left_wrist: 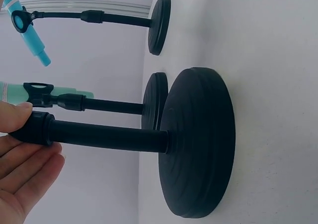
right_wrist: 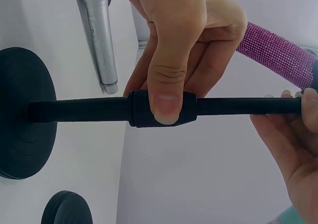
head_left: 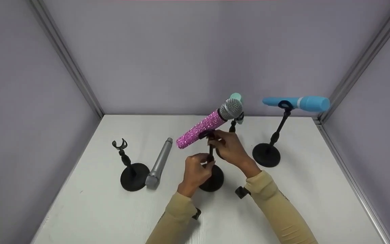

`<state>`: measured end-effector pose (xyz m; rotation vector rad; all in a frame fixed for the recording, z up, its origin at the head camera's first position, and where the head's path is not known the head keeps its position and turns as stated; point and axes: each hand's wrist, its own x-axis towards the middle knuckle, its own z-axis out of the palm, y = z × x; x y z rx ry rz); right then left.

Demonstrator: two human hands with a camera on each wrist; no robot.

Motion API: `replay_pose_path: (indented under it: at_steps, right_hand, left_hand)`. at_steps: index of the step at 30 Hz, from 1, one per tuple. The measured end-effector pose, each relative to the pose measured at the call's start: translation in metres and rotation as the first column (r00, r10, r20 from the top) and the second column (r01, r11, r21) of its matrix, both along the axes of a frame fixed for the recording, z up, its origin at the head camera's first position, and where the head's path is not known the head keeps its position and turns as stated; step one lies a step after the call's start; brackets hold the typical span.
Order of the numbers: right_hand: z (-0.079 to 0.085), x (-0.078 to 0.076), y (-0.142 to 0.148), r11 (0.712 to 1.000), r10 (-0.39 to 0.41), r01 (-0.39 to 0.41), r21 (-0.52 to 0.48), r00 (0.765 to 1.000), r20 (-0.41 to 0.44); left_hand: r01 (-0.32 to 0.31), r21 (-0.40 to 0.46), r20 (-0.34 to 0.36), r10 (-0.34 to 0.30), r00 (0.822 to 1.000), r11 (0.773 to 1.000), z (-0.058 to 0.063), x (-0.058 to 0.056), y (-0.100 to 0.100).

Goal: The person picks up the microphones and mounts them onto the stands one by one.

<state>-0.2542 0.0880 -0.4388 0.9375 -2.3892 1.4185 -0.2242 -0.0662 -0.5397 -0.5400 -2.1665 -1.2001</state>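
Observation:
A pink glittery microphone (head_left: 200,131) with a silver mesh head rests tilted in the clip of a black desk stand (head_left: 214,183). My left hand (head_left: 196,172) pinches the collar (right_wrist: 141,115) midway up the stand's pole, thumb on one side and fingers behind. Higher up, my right hand (head_left: 229,147) holds the thin upper pole just below the clip. In the right wrist view, the thin pole (right_wrist: 233,106) runs between both hands. The round base stands on the white table.
A silver microphone (head_left: 160,162) lies beside a black stand (head_left: 133,178) with an empty clip at the left. Behind my right hand, a mint-green microphone (head_left: 236,97) sits on another stand. A blue microphone (head_left: 311,103) lies across the right-hand stand (head_left: 266,155). Panels enclose the table.

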Motion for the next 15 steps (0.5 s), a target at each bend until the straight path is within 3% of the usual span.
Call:
replay_pose_path:
  at_steps: [8,15]
  right_hand:
    - [-0.0007,-0.0009,0.0000,1.000,-0.012,0.012,-0.002,0.999,-0.030]
    - [-0.0012,0.0013,0.0033,0.999,-0.027,0.027,0.028,1.000,-0.006]
  left_hand:
    - [0.004,0.001,-0.012,-0.004,1.000,1.000,-0.0013,-0.0015,-0.0015]
    - [0.009,-0.011,0.008,-0.009,1.000,1.000,-0.0027,0.0015,-0.0034]
